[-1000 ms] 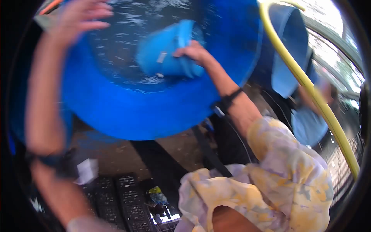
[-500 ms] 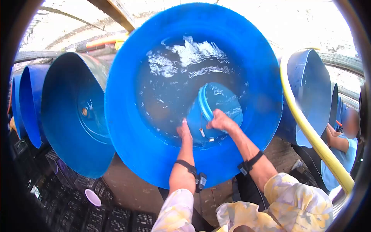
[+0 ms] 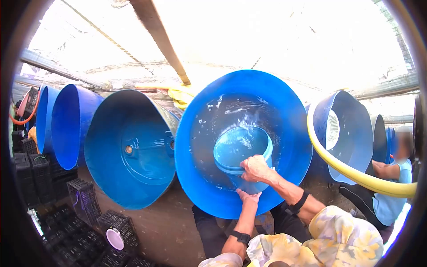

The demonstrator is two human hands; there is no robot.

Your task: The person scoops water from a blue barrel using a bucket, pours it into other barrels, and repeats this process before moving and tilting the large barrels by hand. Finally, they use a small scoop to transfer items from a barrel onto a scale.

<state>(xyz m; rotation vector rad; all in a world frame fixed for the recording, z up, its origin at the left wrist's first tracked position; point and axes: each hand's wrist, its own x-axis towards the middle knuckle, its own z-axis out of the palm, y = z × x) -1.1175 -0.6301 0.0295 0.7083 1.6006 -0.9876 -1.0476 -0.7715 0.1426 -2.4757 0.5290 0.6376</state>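
A light blue bucket is raised over the water in a big round blue tub, its mouth facing up and tilted. My right hand is closed over the near side of its rim, knuckles up. Lower down, my left hand supports the bucket from beneath, fingers against its base. Ripples and bright reflections mark the water behind the bucket. Both wrists carry black straps.
A dark blue tub stands close on the left, with more tubs beyond. On the right, a thick yellow hose arches before a grey-blue tub, and a person sits. Black crates fill the lower left.
The bucket has come up from lying tilted in the water to more upright, held higher. My left hand has moved right, under it. The view has tipped upward.
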